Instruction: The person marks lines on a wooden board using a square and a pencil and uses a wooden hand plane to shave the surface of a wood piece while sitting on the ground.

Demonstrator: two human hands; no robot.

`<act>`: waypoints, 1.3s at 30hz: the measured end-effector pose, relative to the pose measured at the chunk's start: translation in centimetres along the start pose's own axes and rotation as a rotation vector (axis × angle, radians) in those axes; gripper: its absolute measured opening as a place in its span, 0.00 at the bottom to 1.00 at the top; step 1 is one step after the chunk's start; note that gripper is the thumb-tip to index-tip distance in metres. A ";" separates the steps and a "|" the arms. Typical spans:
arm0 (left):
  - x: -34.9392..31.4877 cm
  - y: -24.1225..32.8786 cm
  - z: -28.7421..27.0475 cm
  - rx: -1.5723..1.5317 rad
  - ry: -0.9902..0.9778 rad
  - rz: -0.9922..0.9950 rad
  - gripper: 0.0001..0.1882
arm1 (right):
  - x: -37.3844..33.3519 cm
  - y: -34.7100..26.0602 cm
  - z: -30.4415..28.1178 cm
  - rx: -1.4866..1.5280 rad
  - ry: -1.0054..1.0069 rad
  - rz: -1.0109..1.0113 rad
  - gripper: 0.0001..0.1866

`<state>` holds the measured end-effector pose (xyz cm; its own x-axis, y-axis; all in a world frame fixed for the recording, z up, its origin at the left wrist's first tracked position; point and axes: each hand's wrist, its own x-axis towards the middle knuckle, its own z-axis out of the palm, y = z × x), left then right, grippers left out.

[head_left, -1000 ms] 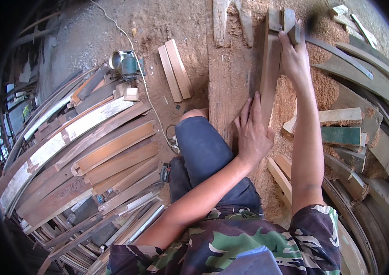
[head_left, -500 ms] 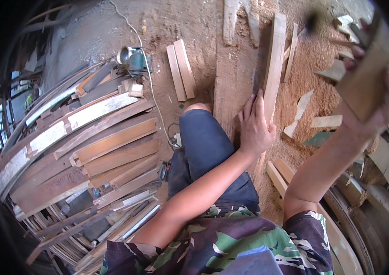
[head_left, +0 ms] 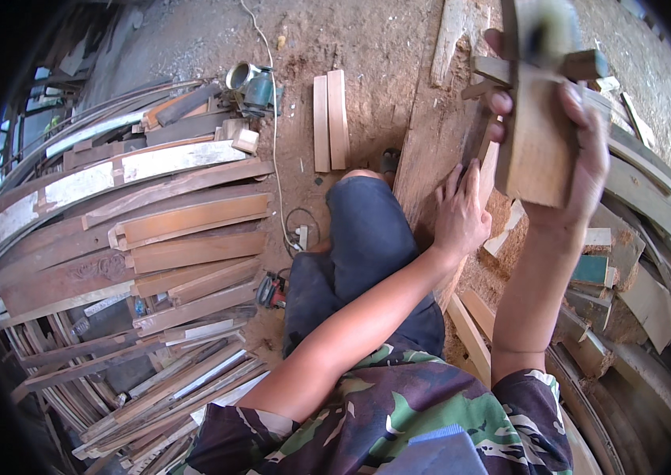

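Right hand holds wooden plane lifted off the plank, fingers wrapped around it. Left hand flat on plank, fingers spread. Planing looks paused, shavings alongside.

The person's left hand lies flat, palm down with fingers spread toward twelve o'clock, its forearm stretched out from six o'clock, while the right hand is raised near the head toward one o'clock, fingers curled in a firm grip.
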<state>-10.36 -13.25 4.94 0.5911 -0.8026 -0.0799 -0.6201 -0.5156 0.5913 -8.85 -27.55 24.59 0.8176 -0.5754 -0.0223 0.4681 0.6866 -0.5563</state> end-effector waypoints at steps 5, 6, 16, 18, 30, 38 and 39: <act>0.1 -0.3 0.4 -0.015 0.059 0.039 0.48 | -0.6 0.5 0.3 -0.255 0.089 0.075 0.30; 0.1 -0.5 0.7 0.004 0.048 0.033 0.48 | -0.8 0.7 0.7 -0.304 0.206 0.150 0.30; 0.4 -0.2 -0.1 -0.141 0.067 0.015 0.48 | -5.6 -8.1 0.4 -0.549 0.149 -0.269 0.33; 0.4 0.0 -0.2 -0.197 0.036 0.010 0.44 | -6.3 -6.0 -2.4 -0.907 0.499 -0.374 0.34; 0.1 -1.3 -0.7 -0.380 0.039 0.058 0.36 | -6.7 10.0 -13.0 -1.417 0.702 -0.065 0.33; 0.4 -0.9 -0.9 -0.363 0.040 0.070 0.36 | -6.6 10.8 -15.7 -1.389 0.692 -0.049 0.33; 0.4 -0.8 -1.0 -0.351 0.034 0.059 0.36 | -6.6 10.9 -16.0 -1.398 0.690 -0.054 0.33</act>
<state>-9.10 -12.88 5.27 0.5803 -0.8143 -0.0146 -0.4417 -0.3297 0.8343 -14.48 -23.37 5.41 0.3204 -0.9393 -0.1229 -0.5022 -0.0584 -0.8628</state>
